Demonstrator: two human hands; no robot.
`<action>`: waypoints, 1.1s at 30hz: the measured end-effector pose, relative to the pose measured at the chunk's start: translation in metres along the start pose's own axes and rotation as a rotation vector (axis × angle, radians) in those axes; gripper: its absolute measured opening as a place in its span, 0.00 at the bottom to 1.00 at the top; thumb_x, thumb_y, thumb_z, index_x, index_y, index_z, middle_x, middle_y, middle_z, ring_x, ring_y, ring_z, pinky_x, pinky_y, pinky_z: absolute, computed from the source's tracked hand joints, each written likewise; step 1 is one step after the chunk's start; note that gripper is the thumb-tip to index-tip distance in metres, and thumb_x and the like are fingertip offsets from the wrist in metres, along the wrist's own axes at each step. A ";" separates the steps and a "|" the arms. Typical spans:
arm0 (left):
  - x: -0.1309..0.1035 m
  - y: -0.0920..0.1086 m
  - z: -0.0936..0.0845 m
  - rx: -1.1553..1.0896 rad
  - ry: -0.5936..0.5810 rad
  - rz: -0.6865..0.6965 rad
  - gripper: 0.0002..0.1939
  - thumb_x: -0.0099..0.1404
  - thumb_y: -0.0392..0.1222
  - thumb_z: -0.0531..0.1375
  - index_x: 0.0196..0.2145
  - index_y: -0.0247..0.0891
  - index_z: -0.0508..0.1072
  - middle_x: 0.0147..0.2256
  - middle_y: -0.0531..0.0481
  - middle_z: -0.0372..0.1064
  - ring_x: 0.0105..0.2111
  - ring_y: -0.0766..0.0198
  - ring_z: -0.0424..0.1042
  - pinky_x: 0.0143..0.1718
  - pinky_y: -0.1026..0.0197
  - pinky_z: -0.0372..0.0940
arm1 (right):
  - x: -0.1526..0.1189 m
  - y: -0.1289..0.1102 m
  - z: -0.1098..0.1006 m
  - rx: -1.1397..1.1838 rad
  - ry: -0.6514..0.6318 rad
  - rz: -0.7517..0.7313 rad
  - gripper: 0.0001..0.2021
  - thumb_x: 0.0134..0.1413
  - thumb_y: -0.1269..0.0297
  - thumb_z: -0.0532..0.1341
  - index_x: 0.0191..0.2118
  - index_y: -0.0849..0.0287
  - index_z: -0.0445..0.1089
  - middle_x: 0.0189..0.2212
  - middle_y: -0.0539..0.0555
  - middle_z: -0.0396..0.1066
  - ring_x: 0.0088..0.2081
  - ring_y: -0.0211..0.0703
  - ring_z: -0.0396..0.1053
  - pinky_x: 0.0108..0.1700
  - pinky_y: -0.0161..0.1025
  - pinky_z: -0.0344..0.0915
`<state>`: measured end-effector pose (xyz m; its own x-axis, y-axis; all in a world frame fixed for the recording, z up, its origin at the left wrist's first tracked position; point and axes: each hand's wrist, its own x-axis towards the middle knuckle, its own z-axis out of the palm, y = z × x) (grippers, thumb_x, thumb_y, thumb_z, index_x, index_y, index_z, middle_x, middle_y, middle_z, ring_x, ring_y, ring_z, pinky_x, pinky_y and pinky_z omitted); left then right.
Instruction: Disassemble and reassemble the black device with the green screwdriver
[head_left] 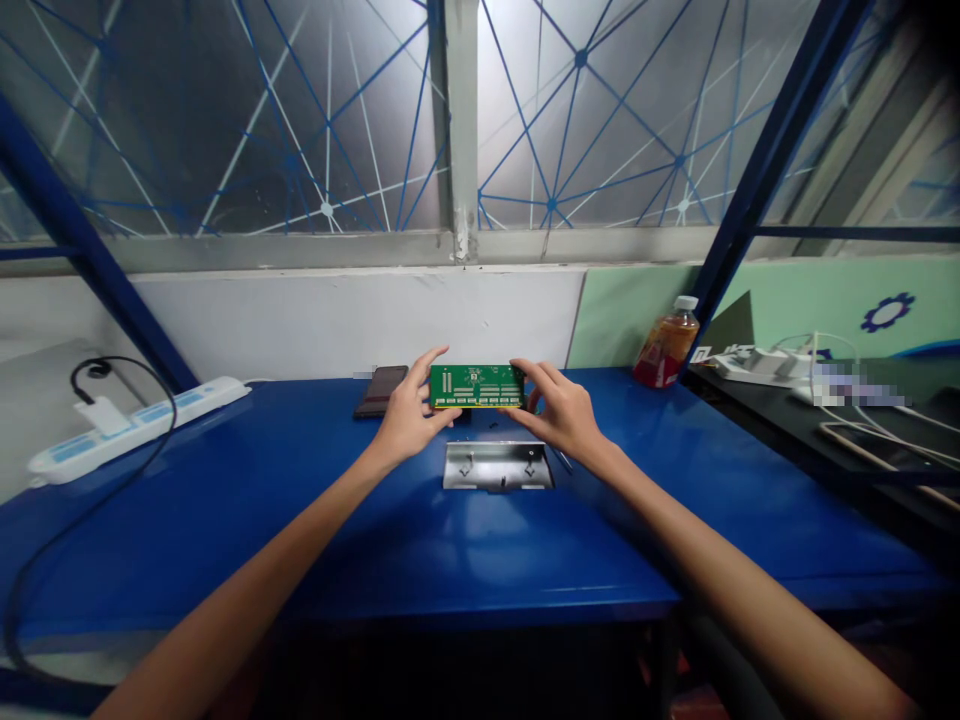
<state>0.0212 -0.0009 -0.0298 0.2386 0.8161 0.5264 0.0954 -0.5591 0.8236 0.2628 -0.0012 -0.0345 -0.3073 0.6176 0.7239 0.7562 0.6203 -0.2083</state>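
Head view: 2 bare hands hold 1 green circuit board (pixel 478 385) between them, raised above the blue surface (pixel 480 560), with its broad face toward the camera. 1 open metal case (pixel 487 468) lies on the surface, nearer the camera than the board. Both forearms reach forward from the lower corners and slant inward, palms facing each other. The left hand (pixel 409 408) pinches the board's left end, thumb low and 1 finger extended up past the top edge. The right hand (pixel 564 405) pinches the right end, its fingers at the upper corner and its thumb beneath. Around them are 1 dark flat object (pixel 381 392), 1 bottle (pixel 666 345) and 1 power strip (pixel 187 405).
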 end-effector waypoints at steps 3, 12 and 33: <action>0.002 -0.003 -0.001 -0.059 0.024 -0.016 0.43 0.52 0.33 0.69 0.62 0.48 0.58 0.52 0.42 0.62 0.44 0.49 0.74 0.31 0.58 0.77 | 0.001 0.000 -0.001 0.018 0.016 0.007 0.27 0.54 0.54 0.64 0.58 0.56 0.62 0.41 0.54 0.72 0.27 0.38 0.71 0.30 0.37 0.64; 0.004 -0.003 -0.003 -0.209 0.045 -0.040 0.38 0.51 0.33 0.70 0.58 0.44 0.63 0.49 0.43 0.68 0.41 0.54 0.76 0.36 0.57 0.76 | 0.003 -0.002 -0.005 0.084 0.052 0.022 0.27 0.53 0.56 0.67 0.57 0.56 0.63 0.43 0.55 0.73 0.29 0.40 0.73 0.33 0.38 0.65; 0.001 0.003 -0.008 0.304 -0.027 -0.202 0.28 0.67 0.57 0.55 0.18 0.33 0.74 0.20 0.44 0.74 0.17 0.69 0.68 0.24 0.66 0.63 | 0.005 -0.013 -0.016 0.382 -0.099 0.283 0.26 0.65 0.45 0.50 0.25 0.58 0.67 0.14 0.48 0.68 0.21 0.39 0.69 0.29 0.34 0.59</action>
<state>0.0139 -0.0008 -0.0256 0.2110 0.9126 0.3503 0.4253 -0.4083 0.8077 0.2609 -0.0141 -0.0179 -0.1876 0.8196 0.5414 0.5577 0.5426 -0.6282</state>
